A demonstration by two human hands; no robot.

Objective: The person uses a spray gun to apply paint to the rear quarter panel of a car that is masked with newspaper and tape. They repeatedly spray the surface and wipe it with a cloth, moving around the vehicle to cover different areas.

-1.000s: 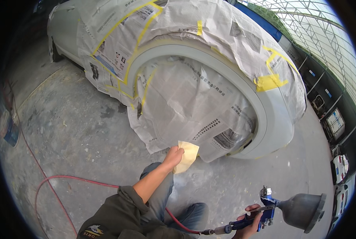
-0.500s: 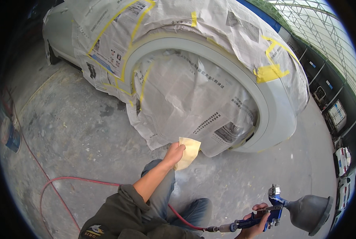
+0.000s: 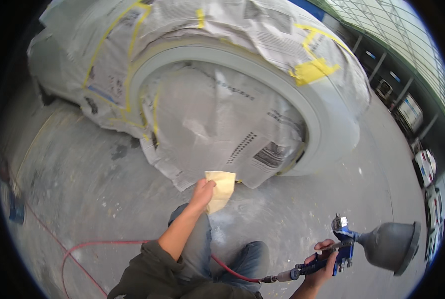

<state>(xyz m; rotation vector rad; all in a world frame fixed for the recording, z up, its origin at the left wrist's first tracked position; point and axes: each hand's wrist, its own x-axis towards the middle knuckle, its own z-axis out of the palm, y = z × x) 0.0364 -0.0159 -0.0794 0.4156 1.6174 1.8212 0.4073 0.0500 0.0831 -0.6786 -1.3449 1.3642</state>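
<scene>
Since the earlier frame the view has swung so that the car now sits farther left and higher in it, while the spray gun [image 3: 345, 254] shows higher up and a little more to the right. The left hand [image 3: 201, 194] is closed, thumb over curled fingers, on the near edge of a pale yellow sheet [image 3: 222, 188] that hangs just in front of the left knee; that forearm reaches forward, its dark sleeve [image 3: 150, 271] bunched near the elbow. The right hand [image 3: 326, 261], low and out to the right, is wrapped around the gun's handle, with the grey cup [image 3: 389, 246] jutting sideways to the right. A red hose [image 3: 235, 274] joins the handle and loops over the grey, spotted floor [image 3: 107, 194]. Ahead, printed paper [image 3: 217, 109] and yellow tape [image 3: 314, 71] cover much of the car [image 3: 341, 132], leaving the pale wheel arch bare. Beyond stand a blue bucket [image 3: 17, 212] at far left and, at right, parked cars [image 3: 425, 167] under a translucent trussed roof [image 3: 407, 40].
</scene>
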